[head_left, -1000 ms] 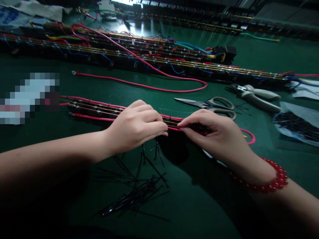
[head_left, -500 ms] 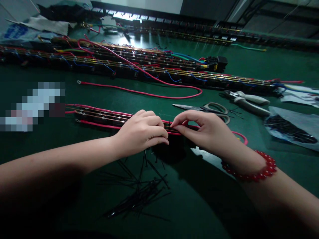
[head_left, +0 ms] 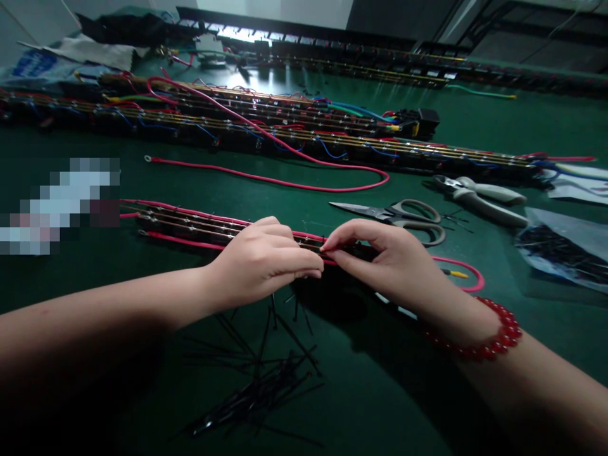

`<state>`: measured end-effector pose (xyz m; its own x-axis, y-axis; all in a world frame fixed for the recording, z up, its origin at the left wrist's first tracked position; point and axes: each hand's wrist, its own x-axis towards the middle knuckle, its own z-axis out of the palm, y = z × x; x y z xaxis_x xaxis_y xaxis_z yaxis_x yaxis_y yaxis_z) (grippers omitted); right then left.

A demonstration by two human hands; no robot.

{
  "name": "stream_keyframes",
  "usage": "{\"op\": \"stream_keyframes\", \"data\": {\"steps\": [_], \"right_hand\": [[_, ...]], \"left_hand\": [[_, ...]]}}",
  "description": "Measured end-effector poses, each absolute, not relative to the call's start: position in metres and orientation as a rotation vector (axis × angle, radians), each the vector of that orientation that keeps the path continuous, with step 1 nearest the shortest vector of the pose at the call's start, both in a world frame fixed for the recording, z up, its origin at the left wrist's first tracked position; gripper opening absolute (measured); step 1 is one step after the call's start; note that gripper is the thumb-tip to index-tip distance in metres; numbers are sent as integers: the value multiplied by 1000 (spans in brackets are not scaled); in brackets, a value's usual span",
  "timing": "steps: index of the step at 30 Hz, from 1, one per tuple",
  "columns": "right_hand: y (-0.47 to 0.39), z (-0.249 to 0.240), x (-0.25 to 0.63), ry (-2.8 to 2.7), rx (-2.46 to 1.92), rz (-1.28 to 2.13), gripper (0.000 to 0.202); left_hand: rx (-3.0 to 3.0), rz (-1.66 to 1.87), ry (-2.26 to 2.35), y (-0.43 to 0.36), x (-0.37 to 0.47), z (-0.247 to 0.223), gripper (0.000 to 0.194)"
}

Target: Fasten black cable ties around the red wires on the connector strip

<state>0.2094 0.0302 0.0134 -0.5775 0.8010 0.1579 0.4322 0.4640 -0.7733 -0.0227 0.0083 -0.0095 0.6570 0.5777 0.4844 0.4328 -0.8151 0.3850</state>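
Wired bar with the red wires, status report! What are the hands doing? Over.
Left hand holding wired bar. Right hand pinched shut at it. Scissors just beyond, not blocking.

From here, the scissors [head_left: 418, 218] have grey handles; beyond them, the pliers' [head_left: 494, 197] grips are pale grey. Left of the scissors runs a plain red cable [head_left: 266, 180], all over a dark green tabletop [head_left: 156, 392].
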Motion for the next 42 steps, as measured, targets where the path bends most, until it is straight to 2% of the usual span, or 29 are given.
{"op": "stream_keyframes", "data": {"steps": [7, 18, 24, 31, 38, 42], "right_hand": [[31, 12, 210, -2196, -1019, 997, 6], [31, 14, 209, -2149, -1016, 1045, 6], [30, 16, 207, -2172, -989, 1011, 9], [31, 14, 207, -2182, -996, 1067, 8], [30, 13, 206, -2147, -979, 1045, 9], [30, 13, 206, -2096, -998, 1048, 6]], "left_hand": [[2521, 860, 936, 7, -19, -6, 11], [2423, 805, 1078, 8, -13, -6, 10], [2385, 705, 1114, 9, -10, 0, 16], [2348, 767, 1109, 9, -10, -1, 14], [2458, 650, 1114, 9, -9, 0, 28], [2435, 644, 1146, 9, -9, -1, 24]]}}
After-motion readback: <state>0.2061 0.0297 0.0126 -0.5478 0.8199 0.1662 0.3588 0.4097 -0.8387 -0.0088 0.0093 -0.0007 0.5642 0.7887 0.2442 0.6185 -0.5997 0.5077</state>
